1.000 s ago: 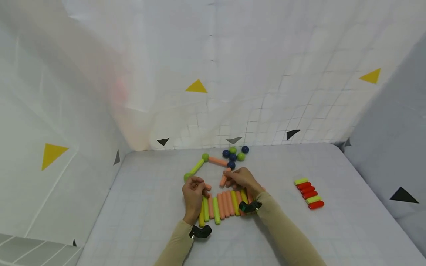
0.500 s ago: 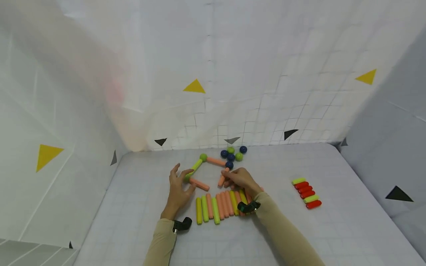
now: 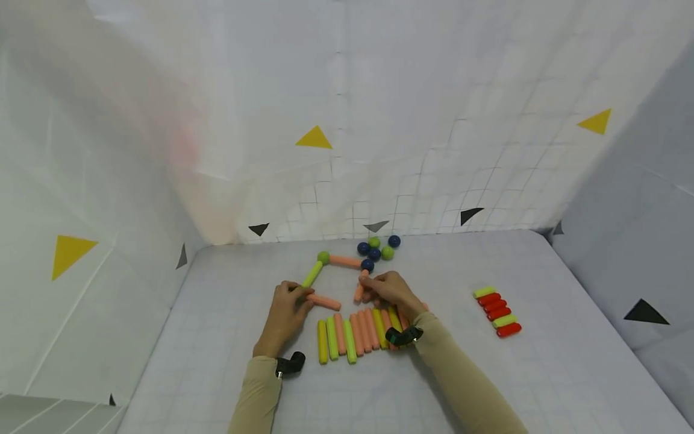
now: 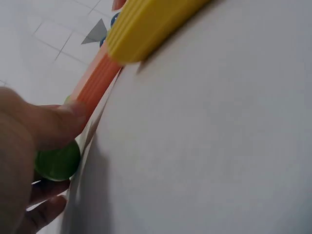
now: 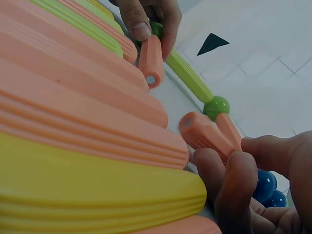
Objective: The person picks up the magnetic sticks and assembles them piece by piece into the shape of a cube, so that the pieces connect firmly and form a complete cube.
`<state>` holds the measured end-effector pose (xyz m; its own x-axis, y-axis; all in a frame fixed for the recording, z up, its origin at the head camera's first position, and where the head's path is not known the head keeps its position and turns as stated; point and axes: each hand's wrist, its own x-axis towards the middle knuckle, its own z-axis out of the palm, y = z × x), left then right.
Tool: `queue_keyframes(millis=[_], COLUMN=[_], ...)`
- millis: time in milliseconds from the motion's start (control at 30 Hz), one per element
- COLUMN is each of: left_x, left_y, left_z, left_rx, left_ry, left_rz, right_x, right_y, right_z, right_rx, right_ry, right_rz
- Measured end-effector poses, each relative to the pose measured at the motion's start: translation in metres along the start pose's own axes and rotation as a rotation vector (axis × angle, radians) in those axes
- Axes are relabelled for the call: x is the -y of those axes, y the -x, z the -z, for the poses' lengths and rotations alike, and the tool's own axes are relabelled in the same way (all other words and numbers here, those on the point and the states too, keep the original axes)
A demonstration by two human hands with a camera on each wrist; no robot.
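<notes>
A chain of ribbed sticks and balls lies on the table. Its lime stick [image 3: 312, 274] runs from a far green ball [image 3: 323, 258] to a near green ball [image 4: 58, 161]. My left hand [image 3: 284, 312] grips that near ball, thumb on the orange stick [image 3: 324, 302] that joins it. The hand mostly hides this ball in the head view. Another orange stick [image 3: 345, 261] links the far ball to a blue ball [image 3: 367, 265]. With thumb and fingers, my right hand [image 3: 393, 291] pinches the orange stick [image 5: 207, 132] below the blue ball. Both near sticks have free ends, apart from each other.
A row of yellow, lime and orange sticks [image 3: 358, 334] lies just before the hands, its right end under my right wrist. Several loose blue and green balls [image 3: 375, 254] cluster behind. Short red and lime sticks [image 3: 497, 310] lie at right. A white wall [image 3: 347, 150] stands behind.
My left hand let go of the left orange stick, moved left with fingers spread, then closed on the near green ball. The chain shifted slightly left. My right hand keeps its pinch.
</notes>
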<state>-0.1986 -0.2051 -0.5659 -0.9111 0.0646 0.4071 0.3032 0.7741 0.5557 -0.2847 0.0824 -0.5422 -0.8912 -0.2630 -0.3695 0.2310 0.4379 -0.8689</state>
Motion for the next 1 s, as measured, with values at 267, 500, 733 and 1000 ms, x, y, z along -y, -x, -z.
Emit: queue_keyframes(millis=[267, 500, 733, 1000], left_x=[0.0, -0.002, -0.004, -0.007], left_y=[0.002, 0.001, -0.001, 0.0], left_z=[0.008, 0.005, 0.002, 0.004], left_rx=[-0.014, -0.022, 0.063, 0.083], left_ry=[-0.054, -0.051, -0.02, 0.034], left_rz=[0.078, 0.083, 0.101, 0.097], right_x=[0.001, 0.006, 0.02, 0.03], right_y=[0.001, -0.001, -0.009, -0.02], right_z=[-0.002, 0.001, -0.002, -0.005], right_rx=[0.004, 0.008, 0.002, 0.007], right_ry=[-0.033, -0.06, 0.042, 0.094], right_rz=[0.005, -0.043, -0.058, -0.01])
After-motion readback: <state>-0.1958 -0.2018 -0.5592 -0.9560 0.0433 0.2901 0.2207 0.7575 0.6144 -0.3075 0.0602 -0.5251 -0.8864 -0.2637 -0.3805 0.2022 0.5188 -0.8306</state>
